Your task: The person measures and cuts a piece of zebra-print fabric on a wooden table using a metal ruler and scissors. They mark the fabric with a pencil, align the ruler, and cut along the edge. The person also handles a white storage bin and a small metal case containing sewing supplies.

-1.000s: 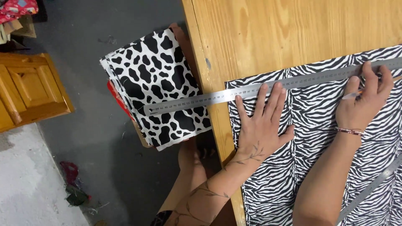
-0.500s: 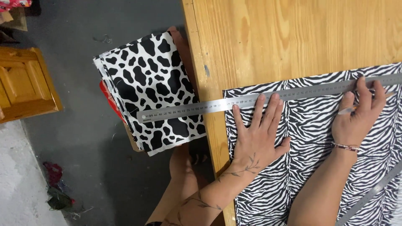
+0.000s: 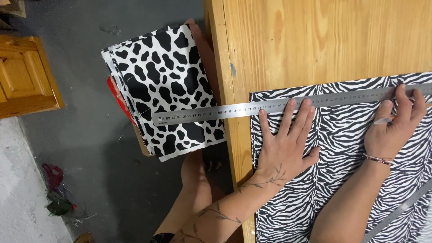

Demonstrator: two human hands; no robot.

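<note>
A zebra-print sheet (image 3: 346,148) lies on the wooden table (image 3: 315,40). Across its top edge rests a long steel ruler (image 3: 216,112), whose left end sticks out past the table edge. My left hand (image 3: 288,144) lies flat on the sheet with its fingers spread and the fingertips pressing on the ruler. My right hand (image 3: 396,128) is further right, also against the ruler, and pinches a thin pen (image 3: 382,120) with its tip at the ruler's lower edge.
A stack of cow-print sheets (image 3: 166,90) sits beside the table's left edge, with something red (image 3: 118,96) under it. A second metal ruler (image 3: 396,211) lies at the lower right. A wooden cabinet door (image 3: 24,76) and fabric scraps (image 3: 56,193) are on the floor at left.
The view has shifted a little. Both hands stay on the ruler and the zebra sheet in much the same places.
</note>
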